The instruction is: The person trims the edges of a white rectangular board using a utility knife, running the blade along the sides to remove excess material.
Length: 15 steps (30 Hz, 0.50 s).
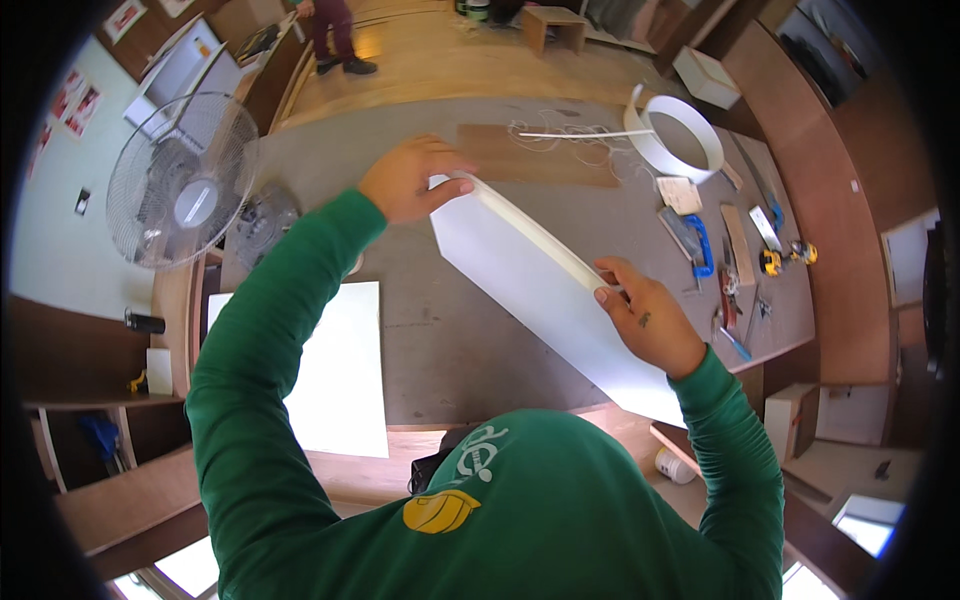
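A long white panel (545,300) is held up at a slant over the grey-brown worktable (430,350). At its far left end, my left hand (415,180) is closed around the corner, thumb on the near face. My right hand (645,310) grips the upper edge farther right, with the thumb on the near face and the fingers over the edge. A pale strip runs along that upper edge. Beside my left forearm, a flat white sheet (345,370) lies on the table, partly covered by my sleeve.
A pedestal fan (185,180) stands at the left. On the table's right lie a blue clamp (703,250), a yellow drill (770,262) and several hand tools. Farther back are a coil of white edging (712,140) and a brown board (480,155). Another person (335,35) stands at the far left.
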Tool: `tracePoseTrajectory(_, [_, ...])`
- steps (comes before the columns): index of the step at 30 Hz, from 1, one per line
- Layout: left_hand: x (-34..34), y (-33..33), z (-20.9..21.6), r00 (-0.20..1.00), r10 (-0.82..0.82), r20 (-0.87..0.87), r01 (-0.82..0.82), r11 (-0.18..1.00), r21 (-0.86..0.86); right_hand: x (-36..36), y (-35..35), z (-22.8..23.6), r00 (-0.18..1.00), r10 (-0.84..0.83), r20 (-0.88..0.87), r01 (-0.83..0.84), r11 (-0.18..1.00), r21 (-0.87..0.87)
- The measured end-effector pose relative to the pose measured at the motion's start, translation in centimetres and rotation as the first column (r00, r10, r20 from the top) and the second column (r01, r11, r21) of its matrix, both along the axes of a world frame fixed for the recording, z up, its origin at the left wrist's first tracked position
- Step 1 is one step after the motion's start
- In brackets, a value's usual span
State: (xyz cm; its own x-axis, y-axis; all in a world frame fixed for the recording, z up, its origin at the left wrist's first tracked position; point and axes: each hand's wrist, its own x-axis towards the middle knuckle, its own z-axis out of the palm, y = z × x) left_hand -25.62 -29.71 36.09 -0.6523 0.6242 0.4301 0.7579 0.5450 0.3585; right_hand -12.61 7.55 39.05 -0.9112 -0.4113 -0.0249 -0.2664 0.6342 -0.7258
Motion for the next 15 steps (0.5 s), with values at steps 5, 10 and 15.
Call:
tracePoseTrajectory(5, [2.2, 3.7, 0.9, 0.997, -0.039, 0.063, 0.038, 0.999, 0.019, 3.5, 4.8, 2.0, 0.991, -0.114, -0.064, 0.115, 0.993, 0.026])
tracePoseTrajectory(10, [5.0, 10.9, 1.2, 0.969, -0.213, 0.128, 0.19, 0.966, 0.173, 6.2, 6.9, 2.2, 0.96, -0.18, -0.213, 0.194, 0.98, 0.047])
tracePoseTrajectory(15, [6.1, 16.1, 1.1, 0.934, -0.278, 0.225, 0.258, 0.959, 0.115, 6.0, 7.3, -0.1, 0.929, -0.196, -0.315, 0.203, 0.979, -0.01])
